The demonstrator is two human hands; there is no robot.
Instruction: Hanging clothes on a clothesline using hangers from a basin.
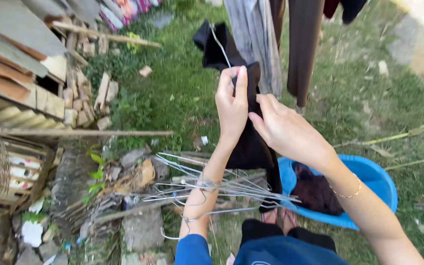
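Up by the clothesline, left hand (231,105) and right hand (285,130) pinch fingers closed on a limp, light black cloth garment (249,142), best gripped near its thin wire hanger (220,45).

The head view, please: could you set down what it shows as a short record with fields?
Setting: outdoors, on grass under a line of hanging clothes
Left hand: raised, pinching a black garment together with a wire hanger
Right hand: fingers on the same black garment, beside the left hand
Left forearm: carries a bundle of wire hangers
Basin: blue tub on the ground, dark cloth inside
Left side: stacked bricks and wooden boards
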